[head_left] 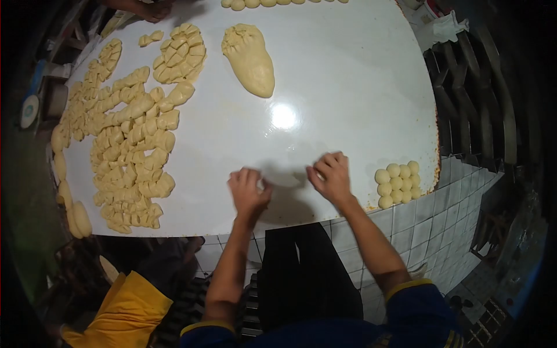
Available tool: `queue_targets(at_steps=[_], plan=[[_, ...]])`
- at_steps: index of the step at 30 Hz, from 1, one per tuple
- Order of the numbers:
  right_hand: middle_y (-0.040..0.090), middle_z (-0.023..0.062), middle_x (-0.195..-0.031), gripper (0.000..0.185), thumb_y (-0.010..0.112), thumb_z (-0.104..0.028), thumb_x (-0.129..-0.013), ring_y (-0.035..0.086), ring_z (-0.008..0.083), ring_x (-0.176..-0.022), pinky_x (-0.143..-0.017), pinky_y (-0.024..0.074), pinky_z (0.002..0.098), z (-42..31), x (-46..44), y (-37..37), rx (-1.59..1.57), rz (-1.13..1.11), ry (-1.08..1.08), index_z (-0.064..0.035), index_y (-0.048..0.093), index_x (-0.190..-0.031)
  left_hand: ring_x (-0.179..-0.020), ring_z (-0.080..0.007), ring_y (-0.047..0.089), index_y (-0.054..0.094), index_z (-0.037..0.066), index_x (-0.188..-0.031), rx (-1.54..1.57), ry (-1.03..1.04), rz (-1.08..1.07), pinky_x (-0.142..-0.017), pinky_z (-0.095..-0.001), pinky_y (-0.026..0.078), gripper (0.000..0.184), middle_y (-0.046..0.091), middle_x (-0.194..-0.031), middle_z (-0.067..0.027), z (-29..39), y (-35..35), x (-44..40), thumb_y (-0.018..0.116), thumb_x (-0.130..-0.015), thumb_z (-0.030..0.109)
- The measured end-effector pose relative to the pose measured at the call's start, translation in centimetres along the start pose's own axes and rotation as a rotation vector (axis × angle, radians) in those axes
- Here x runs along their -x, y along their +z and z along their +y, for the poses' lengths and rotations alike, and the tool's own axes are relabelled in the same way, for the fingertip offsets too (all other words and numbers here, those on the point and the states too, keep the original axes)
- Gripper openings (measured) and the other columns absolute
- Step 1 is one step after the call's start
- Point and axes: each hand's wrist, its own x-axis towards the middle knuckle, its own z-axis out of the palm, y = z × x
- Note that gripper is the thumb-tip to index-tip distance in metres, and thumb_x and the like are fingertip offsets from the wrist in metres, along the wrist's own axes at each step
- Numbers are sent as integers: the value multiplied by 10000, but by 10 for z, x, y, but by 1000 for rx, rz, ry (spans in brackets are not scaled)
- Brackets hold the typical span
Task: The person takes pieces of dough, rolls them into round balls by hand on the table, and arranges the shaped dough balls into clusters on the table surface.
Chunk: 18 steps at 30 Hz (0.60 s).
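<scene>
My left hand point(249, 192) is over the white tabletop near its front edge, fingers curled down and thumb bent inward. To its right, my right hand point(332, 178) is cupped in the same way against the surface. Whatever lies under either palm is hidden. Rows of round dough balls point(398, 184) sit close together at the front right corner, right of my right hand. On the left lies a large spread of cut dough pieces point(130, 156). A big smooth lump of dough point(250, 61) rests farther back, beyond my hands.
Another person's hand point(154, 10) is at the table's far left edge. A scored dough round point(181, 53) lies near it. More dough balls point(267, 3) line the far edge. A person in a yellow garment point(127, 310) is at lower left. Dark metal racks point(473, 98) stand right of the table.
</scene>
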Motion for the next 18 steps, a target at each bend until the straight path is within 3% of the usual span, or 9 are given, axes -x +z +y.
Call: queue_targets(at_steps=[2, 4, 6, 7, 9, 10, 12, 16, 18], plan=[[694, 13, -959, 239, 942, -203, -868, 616, 316, -965, -861, 463, 482, -27, -1, 17, -53, 79, 78, -164, 706, -860, -1080, -383, 606, 714, 111, -1023, 47, 27, 50, -945, -553, 481, 231, 680, -1091, -103, 33, 25, 15, 827, -834, 178], [686, 16, -943, 236, 930, -185, -874, 615, 322, -964, -856, 462, 479, -55, 27, 21, -130, -45, 132, -158, 698, -843, -1087, -383, 612, 719, 111, -1027, 92, 60, 113, -948, -550, 485, 229, 683, -1094, -98, 39, 27, 34, 829, -840, 184], [684, 17, -939, 224, 925, -176, -876, 611, 326, -961, -852, 459, 482, -52, 63, -4, -228, -56, 49, -155, 704, -850, -1057, -418, 645, 721, 94, -1045, 49, 176, -121, -985, -536, 489, 250, 708, -1086, -114, 38, 11, 79, 847, -875, 226], [681, 19, -936, 211, 920, -166, -877, 607, 330, -958, -848, 455, 485, -41, 76, -18, -327, -69, -31, -152, 710, -857, -1057, -418, 645, 721, 94, -1045, 49, 171, -121, -985, -536, 489, 250, 708, -1086, -114, 26, 0, 81, 847, -875, 226], [682, 19, -937, 205, 919, -164, -876, 604, 327, -951, -851, 453, 483, 5, 70, -35, -168, -100, -39, -150, 715, -868, -1042, -395, 637, 706, 99, -1024, -10, -67, -231, -967, -532, 482, 242, 692, -1065, -102, -10, -27, 80, 848, -867, 217], [684, 19, -938, 200, 918, -162, -875, 601, 324, -943, -854, 451, 480, 21, 59, -35, -14, -132, -44, -148, 719, -878, -1031, -389, 630, 699, 101, -1010, -39, -25, -135, -952, -533, 478, 232, 682, -1048, -98, -15, -28, 65, 845, -866, 208], [684, 24, -943, 205, 915, -160, -875, 600, 324, -945, -874, 448, 482, 10, 9, -19, -19, 7, 23, -145, 712, -900, -1014, -380, 611, 675, 107, -981, -56, 59, 38, -901, -538, 472, 220, 654, -1013, -90, -16, -9, 17, 840, -854, 179], [687, 31, -957, 209, 915, -163, -868, 615, 329, -962, -875, 456, 493, -41, 11, 21, -201, -15, 155, -141, 710, -901, -988, -377, 624, 695, 99, -982, 97, 137, 32, -897, -545, 471, 218, 664, -1042, -83, 39, 34, 17, 837, -843, 189], [707, 31, -965, 236, 934, -148, -842, 630, 322, -960, -858, 461, 498, -51, 54, 8, -243, -60, 29, -141, 708, -909, -990, -372, 626, 695, 97, -973, 197, 101, 10, -890, -545, 467, 213, 664, -1040, -81, 47, 22, 59, 839, -842, 183]])
